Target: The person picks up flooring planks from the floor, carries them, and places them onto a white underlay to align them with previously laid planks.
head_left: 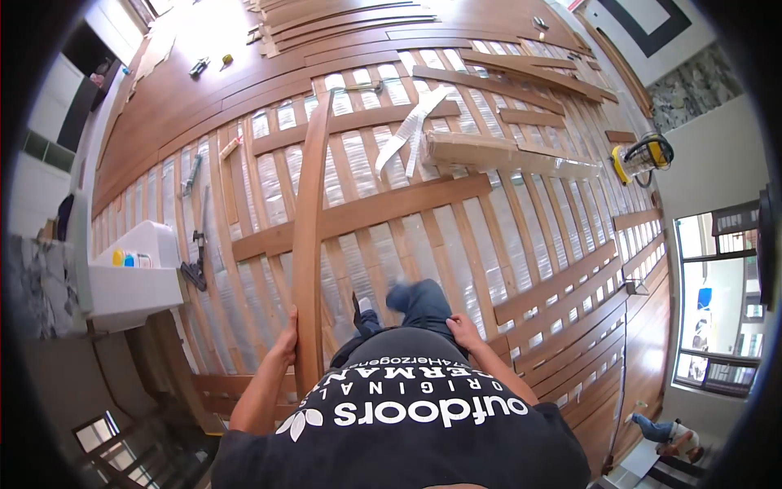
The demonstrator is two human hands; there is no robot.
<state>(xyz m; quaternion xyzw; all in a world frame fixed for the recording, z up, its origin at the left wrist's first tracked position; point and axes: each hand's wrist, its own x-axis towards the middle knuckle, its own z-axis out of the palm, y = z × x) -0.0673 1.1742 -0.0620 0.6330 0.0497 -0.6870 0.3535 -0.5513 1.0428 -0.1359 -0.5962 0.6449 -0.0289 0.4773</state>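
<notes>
Nearest is the person's torso in a black T-shirt [456, 460], with both bare arms reaching forward from it. Counted: one long brown plank [309, 228] in hand, two loose planks [423, 201] lying crosswise at 12 o'clock, and one long carton [509, 153] at 1 o'clock. The wooden battens [466, 236] beneath are too many to count surely.

The left hand [287, 336], arm half bent, grasps the left edge of the held plank, which points to 11 o'clock and covers part of both crosswise planks. The right hand [464, 330] hangs beside the thigh, elbow bent outward; I cannot tell whether it is clenched or loose.

White strips [413, 126] lie at 12 o'clock, against the carton's near end. A yellow-and-black machine [642, 160] stands at 2, a white tub [134, 292] at 10.
</notes>
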